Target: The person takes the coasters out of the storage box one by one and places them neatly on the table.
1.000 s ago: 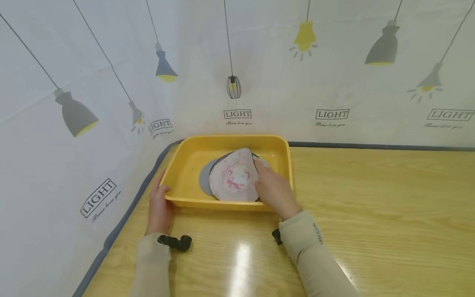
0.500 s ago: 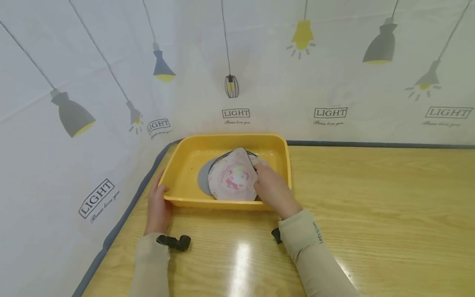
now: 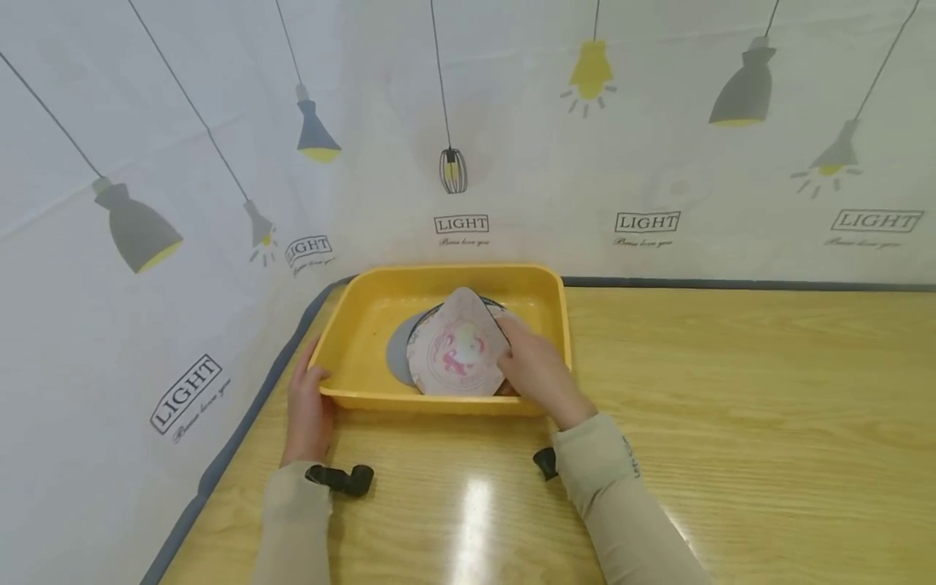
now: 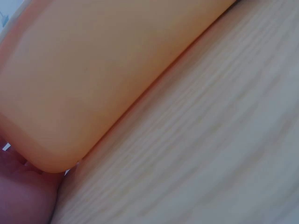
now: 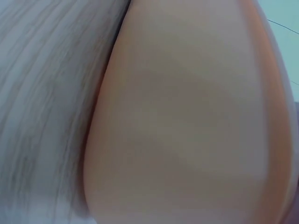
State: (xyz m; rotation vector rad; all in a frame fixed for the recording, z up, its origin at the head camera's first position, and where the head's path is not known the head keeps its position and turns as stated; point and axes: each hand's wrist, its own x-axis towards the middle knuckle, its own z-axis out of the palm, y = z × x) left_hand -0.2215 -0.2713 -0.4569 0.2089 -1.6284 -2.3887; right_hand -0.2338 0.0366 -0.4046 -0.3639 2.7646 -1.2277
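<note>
Head: top corner of the printed piece [image 3: 453, 353] sits further left and a touch higher in the tray [image 3: 354, 341] than a second ago, so its right side slants more. Right hand [image 3: 541, 370] is on that side, pinching it as far as I can tell; fingertips partly hidden. Left hand [image 3: 307, 406] has the tray's near left corner, thumb over the rim, same as before. Hands well apart. My read: the piece is being worked inside the tray, left hand steadying.

Piece itself: whitish, pink print, faint rings, tilted up at the top, dark edge behind it. Grey piece [image 3: 399, 353] shows from under its left side.

Left wrist: tray's outer wall on the table [image 4: 210, 140], left hand at the corner, low left. Printed piece not visible.

Right wrist: tray wall and table only, blurry; can't judge the grip from here.
</note>
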